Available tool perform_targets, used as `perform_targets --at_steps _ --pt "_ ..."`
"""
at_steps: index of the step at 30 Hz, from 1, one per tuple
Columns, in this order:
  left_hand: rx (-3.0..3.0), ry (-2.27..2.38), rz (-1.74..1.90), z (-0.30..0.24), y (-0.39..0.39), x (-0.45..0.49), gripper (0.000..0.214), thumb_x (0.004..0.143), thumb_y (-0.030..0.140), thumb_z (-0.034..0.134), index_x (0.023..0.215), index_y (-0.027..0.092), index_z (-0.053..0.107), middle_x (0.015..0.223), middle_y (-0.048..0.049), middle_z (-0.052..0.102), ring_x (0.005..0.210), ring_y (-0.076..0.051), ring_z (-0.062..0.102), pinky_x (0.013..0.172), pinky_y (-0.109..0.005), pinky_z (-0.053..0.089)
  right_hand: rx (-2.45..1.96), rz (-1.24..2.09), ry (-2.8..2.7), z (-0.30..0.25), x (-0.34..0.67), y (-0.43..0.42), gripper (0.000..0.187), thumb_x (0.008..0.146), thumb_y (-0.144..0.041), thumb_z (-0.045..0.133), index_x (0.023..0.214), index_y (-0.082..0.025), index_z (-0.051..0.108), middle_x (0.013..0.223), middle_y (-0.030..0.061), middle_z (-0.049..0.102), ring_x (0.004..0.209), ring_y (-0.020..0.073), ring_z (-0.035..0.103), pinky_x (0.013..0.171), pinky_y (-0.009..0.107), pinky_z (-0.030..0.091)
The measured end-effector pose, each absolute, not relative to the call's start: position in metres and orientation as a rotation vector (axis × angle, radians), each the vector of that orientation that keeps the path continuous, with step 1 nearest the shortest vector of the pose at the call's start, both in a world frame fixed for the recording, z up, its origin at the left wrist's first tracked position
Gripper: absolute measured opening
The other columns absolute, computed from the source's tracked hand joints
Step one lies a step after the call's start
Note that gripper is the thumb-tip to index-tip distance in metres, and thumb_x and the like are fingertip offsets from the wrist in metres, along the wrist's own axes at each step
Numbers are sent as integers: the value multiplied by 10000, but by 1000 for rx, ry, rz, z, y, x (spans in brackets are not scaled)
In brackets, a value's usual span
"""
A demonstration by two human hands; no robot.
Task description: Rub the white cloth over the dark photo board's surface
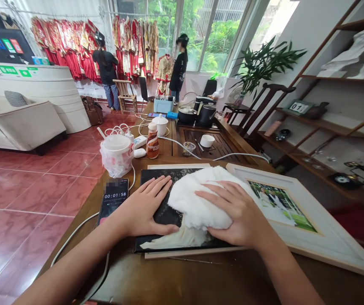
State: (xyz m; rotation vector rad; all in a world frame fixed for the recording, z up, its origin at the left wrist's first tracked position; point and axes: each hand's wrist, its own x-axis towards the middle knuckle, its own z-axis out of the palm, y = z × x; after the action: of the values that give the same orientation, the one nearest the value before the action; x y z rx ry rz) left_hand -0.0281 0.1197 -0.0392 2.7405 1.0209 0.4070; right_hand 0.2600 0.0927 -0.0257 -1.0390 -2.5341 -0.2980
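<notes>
My left hand point(148, 207) lies flat with fingers spread on the left part of a dark photo print or panel point(156, 173). A pale dress-like shape shows along the panel's lower edge. In my right hand point(232, 212) is a bunched white fluffy cloth point(197, 190), its fingers curved over the top and pressing it on the panel. The cloth hides much of the panel's middle. Under the panel a light wooden frame edge point(159, 255) sticks out. To the right lies a white framed wedding photo point(280, 203), partly behind my right hand.
Left of the panel lies a phone point(113, 199) with a timer and cable, near a bagged white tub point(116, 150). Beyond are a Nescafé bottle point(152, 142), a lidded white cup point(160, 125) and a tea tray point(223, 146). Two people stand by red garments point(70, 46).
</notes>
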Motion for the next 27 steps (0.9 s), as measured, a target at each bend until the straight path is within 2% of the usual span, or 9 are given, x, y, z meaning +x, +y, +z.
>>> perform_targets --at_steps 5,10,19,27 --pt "2750 1034 376 -39 120 -28 1053 805 796 492 1552 121 184 1607 -164 192 1482 -325 180 1209 -482 174 -1004 -301 -2527 -26 257 91 680 704 -385 690 1348 -242 520 1327 114 581 1201 333 524 1022 528 353" --pt "2760 1020 367 -39 120 -28 1050 779 764 562 1544 135 214 1599 -167 219 1475 -342 198 1205 -500 179 -895 -215 -2587 -24 244 85 698 672 -360 668 1343 -248 514 1334 93 584 1229 321 515 1039 513 333" --pt "2743 1028 394 -39 120 -29 1047 808 792 494 1560 140 168 1610 -147 192 1482 -328 182 1210 -481 176 -1075 -328 -2485 -27 271 98 649 706 -386 698 1325 -256 551 1324 102 595 1188 349 541 997 536 387" --pt "2778 1032 313 -39 122 -27 1066 784 770 551 1544 103 212 1606 -173 187 1485 -325 172 1210 -480 164 -899 -183 -2574 -25 241 85 697 650 -341 679 1323 -250 524 1329 80 589 1233 329 509 1036 524 324"
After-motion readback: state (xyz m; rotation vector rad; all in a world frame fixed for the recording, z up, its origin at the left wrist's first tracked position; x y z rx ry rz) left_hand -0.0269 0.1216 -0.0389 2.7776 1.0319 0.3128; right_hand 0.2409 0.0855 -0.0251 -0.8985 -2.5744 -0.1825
